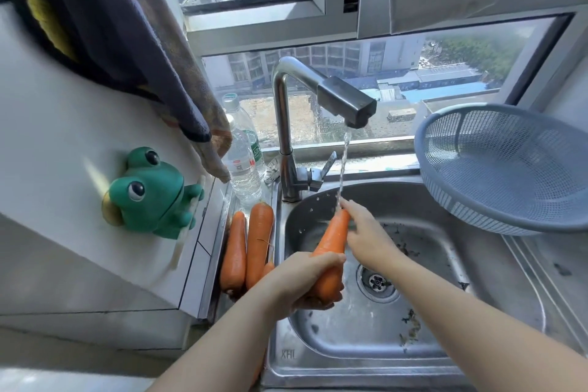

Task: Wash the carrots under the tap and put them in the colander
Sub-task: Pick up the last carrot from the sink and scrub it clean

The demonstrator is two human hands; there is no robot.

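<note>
Over the steel sink my left hand grips the thick lower end of an orange carrot. My right hand holds the carrot's upper end, right where the thin stream from the tap lands. Three more carrots lie on the ledge left of the sink, one mostly hidden behind my left hand. The blue-grey colander sits tilted on the counter at the right, with nothing in it.
A green frog holder sticks to the left wall. Two clear water bottles stand behind the carrots, under hanging towels. The tap's lever points right. Dark scraps lie around the drain.
</note>
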